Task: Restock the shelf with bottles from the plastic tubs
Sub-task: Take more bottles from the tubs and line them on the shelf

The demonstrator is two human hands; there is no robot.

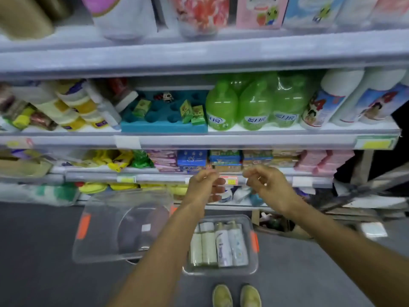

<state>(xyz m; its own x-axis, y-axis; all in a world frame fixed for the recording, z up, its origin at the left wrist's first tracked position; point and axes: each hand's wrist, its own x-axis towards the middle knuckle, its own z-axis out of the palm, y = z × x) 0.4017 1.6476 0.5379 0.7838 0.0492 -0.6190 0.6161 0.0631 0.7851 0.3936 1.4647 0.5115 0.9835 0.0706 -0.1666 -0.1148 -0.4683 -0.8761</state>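
Two bare hands hover side by side before a stocked shop shelf [199,140]. The left hand [204,185] and right hand [269,185] each have a loosely curled grip that holds nothing. Below on the floor [44,251], a clear plastic tub [254,269] contains four pale bottles [218,247] lying side by side. A second clear tub [99,251] sits to its left.

4 bottles [218,247] lying flat in tub [254,265].

Head cam, fwd/down, close to shelf [199,138]; edges prob. blurred.
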